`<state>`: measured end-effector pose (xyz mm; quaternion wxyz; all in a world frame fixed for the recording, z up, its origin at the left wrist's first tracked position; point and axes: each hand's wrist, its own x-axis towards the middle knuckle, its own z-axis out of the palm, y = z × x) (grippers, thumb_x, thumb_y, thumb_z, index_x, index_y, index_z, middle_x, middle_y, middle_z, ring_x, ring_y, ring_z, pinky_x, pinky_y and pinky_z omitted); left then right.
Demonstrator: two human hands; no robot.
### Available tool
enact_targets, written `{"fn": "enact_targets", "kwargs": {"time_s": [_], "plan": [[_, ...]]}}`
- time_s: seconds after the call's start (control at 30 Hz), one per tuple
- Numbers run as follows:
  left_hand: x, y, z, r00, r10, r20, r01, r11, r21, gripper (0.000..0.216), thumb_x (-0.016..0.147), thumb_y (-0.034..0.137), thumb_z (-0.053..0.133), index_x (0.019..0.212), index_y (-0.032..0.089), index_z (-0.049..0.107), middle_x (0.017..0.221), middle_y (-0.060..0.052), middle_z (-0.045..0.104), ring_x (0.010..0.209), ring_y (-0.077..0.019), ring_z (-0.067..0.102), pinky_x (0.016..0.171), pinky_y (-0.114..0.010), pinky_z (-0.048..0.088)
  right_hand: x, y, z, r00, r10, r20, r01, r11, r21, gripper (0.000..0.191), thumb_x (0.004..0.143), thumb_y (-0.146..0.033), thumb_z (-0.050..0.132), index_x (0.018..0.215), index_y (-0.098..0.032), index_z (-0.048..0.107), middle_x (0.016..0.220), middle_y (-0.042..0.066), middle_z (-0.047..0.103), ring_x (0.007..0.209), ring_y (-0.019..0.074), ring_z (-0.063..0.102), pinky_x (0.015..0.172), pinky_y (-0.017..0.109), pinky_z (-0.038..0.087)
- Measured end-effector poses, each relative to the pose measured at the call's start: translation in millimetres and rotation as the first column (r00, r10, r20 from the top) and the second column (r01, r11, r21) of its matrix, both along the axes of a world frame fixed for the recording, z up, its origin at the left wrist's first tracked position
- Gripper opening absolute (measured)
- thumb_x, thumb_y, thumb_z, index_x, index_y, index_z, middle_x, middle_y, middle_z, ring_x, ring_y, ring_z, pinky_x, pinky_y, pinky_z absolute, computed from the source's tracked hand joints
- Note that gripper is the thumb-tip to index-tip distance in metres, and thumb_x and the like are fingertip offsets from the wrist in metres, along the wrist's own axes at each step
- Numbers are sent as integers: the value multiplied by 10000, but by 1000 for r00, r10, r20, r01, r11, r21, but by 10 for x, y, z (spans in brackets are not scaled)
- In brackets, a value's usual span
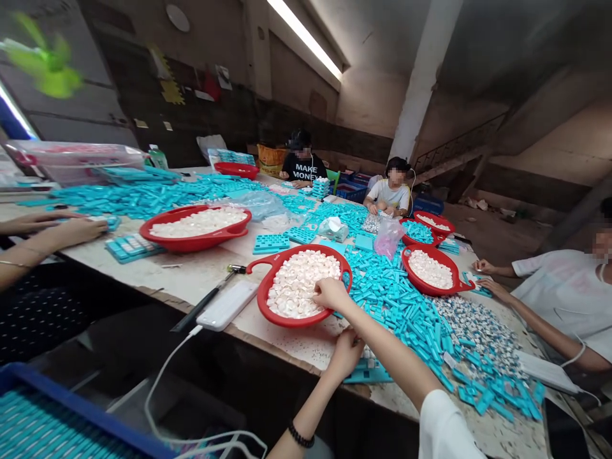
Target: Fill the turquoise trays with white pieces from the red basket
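Observation:
My right hand [332,294] reaches into a red basin [262,299] heaped with small white pieces [299,277]. Its fingers are pinched at the surface of the heap, and what they hold is too small to make out. Lower down, my left hand [347,354], with a dark beaded bracelet on the wrist, is curled at the table edge beside a turquoise tray [368,375]. White pieces show on that tray, partly behind my right forearm. Whatever the left fingers grip is hidden.
Loose turquoise parts [392,293] cover the table's middle. Left of my basin lie a hammer [210,296] and a cabled white power bank [227,306]. Another red basin [196,239] stands near a co-worker's hands [71,229]. More people sit opposite and to the right.

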<state>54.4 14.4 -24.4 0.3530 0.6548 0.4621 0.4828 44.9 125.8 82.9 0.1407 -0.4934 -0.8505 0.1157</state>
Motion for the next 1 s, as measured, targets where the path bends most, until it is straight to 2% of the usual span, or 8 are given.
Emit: {"fn": "enact_targets", "kwargs": {"time_s": [0.07,0.13,0.23,0.3,0.43,0.53,0.73,1.0], "plan": [[0,13,-4,1000,-5,-11,5,1000,4,124,774,157,490,668,213,457,623,11,519,632,-181,527,570,-275,371,122,-43,12,997,1,-81,0,1000,18,113,807,-192,717,919,-198,729,940,54,779,914,218,722,786,284,541],[3,26,-5,1000,-13,-21,14,1000,7,162,794,195,480,648,220,416,616,26,467,617,-163,490,579,-274,348,335,-115,20,964,24,-266,-21,1000,13,146,846,-194,681,989,-203,712,934,43,775,881,186,723,805,275,550],[11,45,5,999,-29,-38,29,1000,12,252,840,266,466,619,231,351,618,35,414,633,-158,454,613,-283,333,824,-309,-18,783,34,-621,-51,999,-10,183,820,-217,702,1002,-202,700,879,25,763,802,175,729,775,278,576],[14,57,20,998,-50,-45,51,998,21,301,864,314,468,610,234,327,630,33,406,662,-165,446,643,-292,332,1199,-516,-98,683,-20,-730,-6,999,-33,179,806,-273,721,969,-201,705,871,23,758,794,183,731,757,285,583],[2,69,53,995,-97,-40,98,994,44,370,894,350,478,604,235,279,631,40,371,660,-162,416,662,-297,323,1792,-1036,-397,670,-154,-726,137,987,-83,141,814,-311,717,897,-199,729,860,33,756,763,186,712,754,305,574],[-8,58,75,994,-100,-36,101,994,48,365,904,335,482,613,234,286,634,43,373,658,-160,416,656,-292,323,1996,-1372,-659,688,-223,-691,195,974,-120,128,830,-303,715,908,-205,737,882,39,753,781,194,701,747,312,562],[-21,6,141,988,-91,-127,102,992,78,259,924,343,485,696,221,462,722,13,541,741,-176,529,732,-309,407,2017,-1675,-909,728,-156,-668,182,983,-30,113,910,-308,693,985,-239,743,1056,68,733,1062,235,663,972,388,501],[-29,4,124,982,-73,-176,91,991,99,242,941,361,480,754,217,529,775,-5,607,802,-194,582,779,-327,446,1986,-1728,-989,751,-132,-647,190,982,20,130,935,-295,667,1022,-249,753,1111,84,693,1108,242,638,1018,420,492]]}}
